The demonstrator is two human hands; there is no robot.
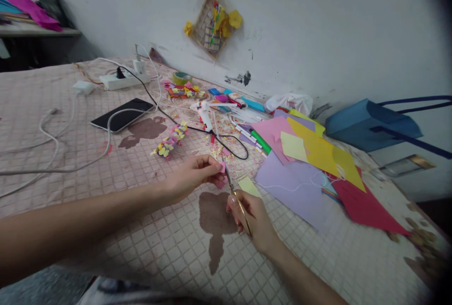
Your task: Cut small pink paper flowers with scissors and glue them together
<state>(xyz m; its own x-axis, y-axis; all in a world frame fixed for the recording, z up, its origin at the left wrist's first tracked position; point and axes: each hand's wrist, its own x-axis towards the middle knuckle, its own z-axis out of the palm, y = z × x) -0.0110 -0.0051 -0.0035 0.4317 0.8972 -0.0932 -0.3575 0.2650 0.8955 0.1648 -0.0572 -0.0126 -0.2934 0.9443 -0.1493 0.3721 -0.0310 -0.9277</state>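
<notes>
Both hands are close together: your left hand (192,179) pinches a pink paper scrap (221,168), your right hand (252,225) grips gold-handled scissors (229,179).

No text, label, brand, number or sign can be read in this view. Any marking on the scissors (237,206), the power strip (123,81), the plug adapter (139,66), the tape roll (181,78) or the green marker (261,141) is too small or too blurred to resolve.
</notes>
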